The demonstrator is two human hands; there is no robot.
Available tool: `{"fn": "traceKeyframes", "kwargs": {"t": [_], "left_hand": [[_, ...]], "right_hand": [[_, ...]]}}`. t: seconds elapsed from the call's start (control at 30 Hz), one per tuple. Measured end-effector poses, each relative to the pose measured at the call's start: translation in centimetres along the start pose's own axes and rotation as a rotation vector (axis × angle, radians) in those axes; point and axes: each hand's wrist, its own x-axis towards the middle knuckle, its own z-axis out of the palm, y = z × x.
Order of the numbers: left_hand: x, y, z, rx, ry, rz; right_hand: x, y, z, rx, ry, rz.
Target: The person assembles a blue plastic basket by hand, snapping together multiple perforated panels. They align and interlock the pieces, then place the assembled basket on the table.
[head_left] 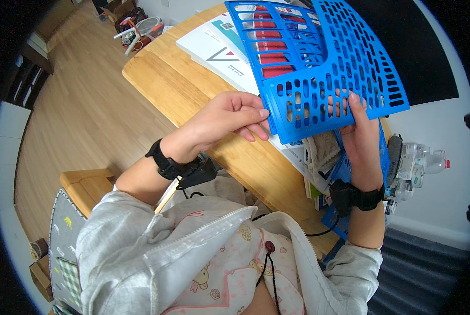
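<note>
Over wooden table [182,89], both hands on blue slotted panel [324,68].

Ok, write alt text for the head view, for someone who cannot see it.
Two bare hands hold up a blue plastic panel full of slots above a wooden table: the left hand pinches its lower left edge, the right hand grips its lower right part. White booklets lie on the table underneath, and both wrists wear black bands.
</note>
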Motion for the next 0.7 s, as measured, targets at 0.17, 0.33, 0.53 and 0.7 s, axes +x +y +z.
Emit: {"fn": "traceKeyframes", "kwargs": {"t": [0.17, 0.33, 0.53, 0.7], "left_hand": [[0.3, -0.2, -0.2, 0.003, -0.008, 0.010], [0.5, -0.3, -0.2, 0.030, 0.013, 0.004], [0.9, -0.9, -0.1, 0.024, 0.089, 0.087], [0.7, -0.7, 0.7, 0.111, 0.166, 0.009]], "right_hand": [[-0.6, -0.4, -0.6, 0.014, 0.064, -0.024], [-2.2, -1.4, -4.2, 0.063, 0.216, -0.191], [-6.6, -1.9, -10.6, 0.126, 0.348, -0.274], [-11.5, -1.1, -13.7, 0.113, 0.425, -0.255]]}}
